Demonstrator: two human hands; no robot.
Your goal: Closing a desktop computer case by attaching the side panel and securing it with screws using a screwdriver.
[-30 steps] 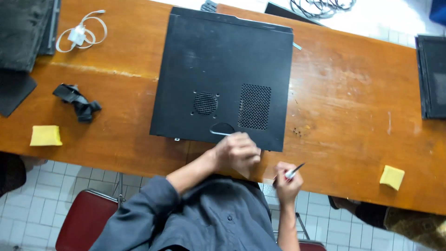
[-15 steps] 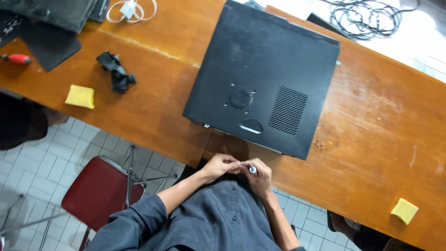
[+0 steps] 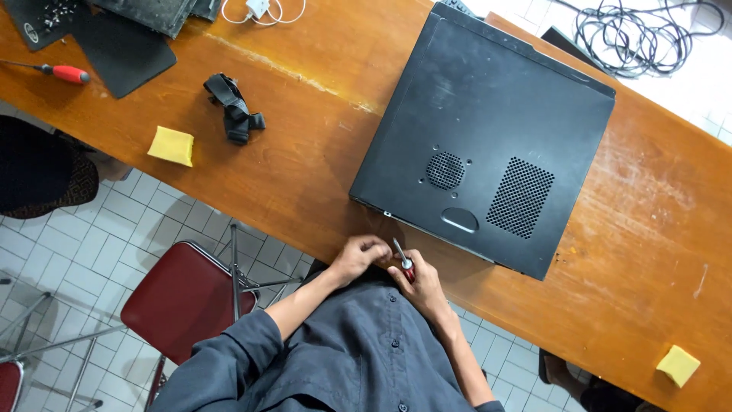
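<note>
My right grip (image 3: 418, 284) is closed on the small screwdriver (image 3: 402, 259), its tip angled up toward the black computer case (image 3: 488, 114) just beyond, my left hand (image 3: 360, 255) curled beside it.

Looks like a computer repair workshop: long wooden bench (image 3: 305, 175), closed black computer case (image 3: 488, 137), loose cables (image 3: 640, 38), red-handled screwdriver (image 3: 57, 72), tiled floor (image 3: 91, 244).

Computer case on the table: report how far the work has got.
Looks done: nothing visible; the black computer case lies flat with its side panel on. In hand: the right hand holds a small screwdriver, the left hand pinching at its tip, both at the table edge. Left: the panel is not yet off.
</note>
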